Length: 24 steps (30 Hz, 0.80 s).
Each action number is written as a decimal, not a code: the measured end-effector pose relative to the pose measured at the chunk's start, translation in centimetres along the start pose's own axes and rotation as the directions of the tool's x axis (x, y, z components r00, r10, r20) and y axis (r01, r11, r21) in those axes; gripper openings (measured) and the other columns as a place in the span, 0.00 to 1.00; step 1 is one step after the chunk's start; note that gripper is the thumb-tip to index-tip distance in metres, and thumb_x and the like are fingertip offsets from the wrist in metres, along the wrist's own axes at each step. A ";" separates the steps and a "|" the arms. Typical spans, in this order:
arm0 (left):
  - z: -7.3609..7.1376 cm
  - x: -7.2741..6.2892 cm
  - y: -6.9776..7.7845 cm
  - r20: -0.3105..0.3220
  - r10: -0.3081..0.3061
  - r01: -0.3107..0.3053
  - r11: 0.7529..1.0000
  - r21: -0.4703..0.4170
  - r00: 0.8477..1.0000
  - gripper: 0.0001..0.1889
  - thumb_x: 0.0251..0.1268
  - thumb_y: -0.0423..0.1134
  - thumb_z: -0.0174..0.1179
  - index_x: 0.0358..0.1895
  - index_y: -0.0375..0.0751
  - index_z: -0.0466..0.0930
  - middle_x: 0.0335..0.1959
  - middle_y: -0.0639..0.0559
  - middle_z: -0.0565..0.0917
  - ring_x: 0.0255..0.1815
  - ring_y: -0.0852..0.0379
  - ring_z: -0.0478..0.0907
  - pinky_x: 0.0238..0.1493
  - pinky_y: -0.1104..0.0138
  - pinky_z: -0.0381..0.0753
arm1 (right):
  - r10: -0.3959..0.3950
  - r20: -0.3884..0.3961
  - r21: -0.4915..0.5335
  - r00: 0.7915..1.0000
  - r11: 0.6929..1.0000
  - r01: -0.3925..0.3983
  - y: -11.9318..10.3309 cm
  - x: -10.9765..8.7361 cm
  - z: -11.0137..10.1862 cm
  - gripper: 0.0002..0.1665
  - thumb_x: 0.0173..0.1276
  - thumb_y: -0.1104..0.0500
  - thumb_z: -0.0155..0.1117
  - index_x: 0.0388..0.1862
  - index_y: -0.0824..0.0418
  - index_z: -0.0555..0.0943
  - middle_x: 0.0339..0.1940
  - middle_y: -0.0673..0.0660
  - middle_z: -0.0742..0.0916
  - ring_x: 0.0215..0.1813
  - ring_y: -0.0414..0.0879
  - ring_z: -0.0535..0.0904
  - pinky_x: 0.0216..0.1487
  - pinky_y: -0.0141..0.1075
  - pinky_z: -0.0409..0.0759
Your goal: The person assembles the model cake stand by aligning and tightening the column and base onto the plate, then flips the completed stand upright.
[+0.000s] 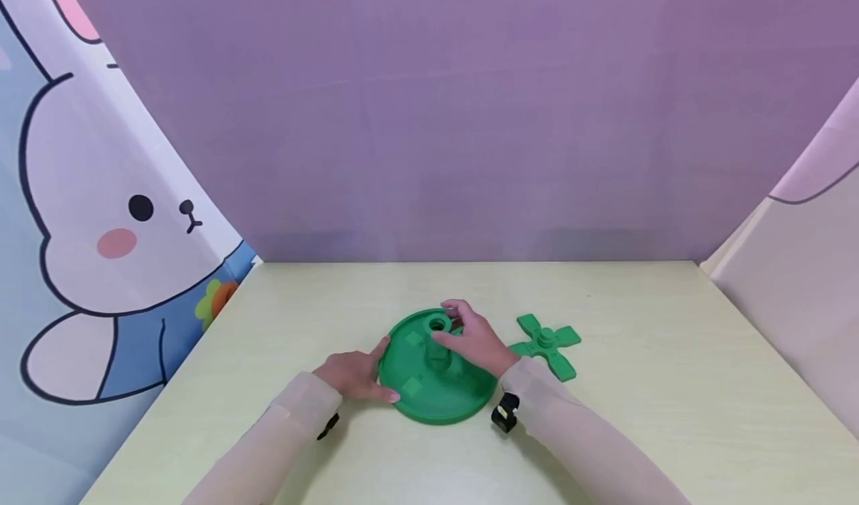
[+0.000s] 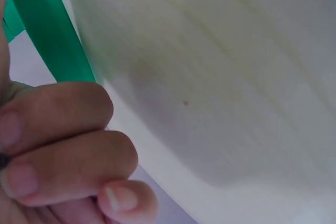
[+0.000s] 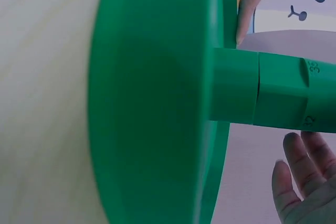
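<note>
A round green base [image 1: 443,408] with a raised rim lies on the table, a green post [image 1: 438,357] upright at its centre. The post has a hollow top; the right wrist view shows a seam and small printed numbers along the post [image 3: 283,90]. My left hand [image 1: 356,374] holds the base's left rim between spread thumb and forefinger, its other fingers curled in, as the left wrist view shows. With thumb and fingers on either side, my right hand [image 1: 478,341] grips the post near its top. Its loosely spread fingers [image 3: 310,166] reach the post's edge.
A flat green four-armed piece [image 1: 562,367] with a round hub lies right of the base, partly behind my right wrist. The pale wooden table [image 1: 671,386] ends at a purple backdrop [image 1: 470,117]. A rabbit-print cloth [image 1: 87,192] hangs on the left.
</note>
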<state>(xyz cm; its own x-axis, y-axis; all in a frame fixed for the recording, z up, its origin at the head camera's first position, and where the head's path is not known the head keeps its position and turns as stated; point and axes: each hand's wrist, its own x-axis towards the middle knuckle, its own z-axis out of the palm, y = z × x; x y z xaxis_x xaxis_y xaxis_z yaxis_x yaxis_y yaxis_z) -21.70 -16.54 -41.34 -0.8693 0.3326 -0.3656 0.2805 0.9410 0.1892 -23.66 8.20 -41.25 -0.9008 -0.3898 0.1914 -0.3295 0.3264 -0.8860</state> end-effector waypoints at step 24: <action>0.1 0.1 0.1 0.001 -0.007 0.007 1.000 0.012 1.000 0.56 0.51 0.68 0.63 0.76 0.40 0.46 0.31 0.52 0.78 0.38 0.55 0.76 0.41 0.56 0.77 | -0.011 0.010 -0.049 1.000 0.999 0.012 0.1 0.0 0.2 0.30 0.71 0.53 0.60 0.66 0.66 0.65 0.57 0.63 0.77 0.52 0.54 0.74 0.49 0.46 0.75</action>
<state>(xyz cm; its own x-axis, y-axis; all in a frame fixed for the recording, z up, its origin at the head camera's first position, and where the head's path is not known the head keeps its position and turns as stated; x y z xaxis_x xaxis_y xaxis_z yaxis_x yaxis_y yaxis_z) -21.72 -16.41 -41.49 -0.8708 0.3261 -0.3679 0.2792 0.9440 0.1758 -23.60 8.09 -41.44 -0.8942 -0.4020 0.1970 -0.3533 0.3636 -0.8620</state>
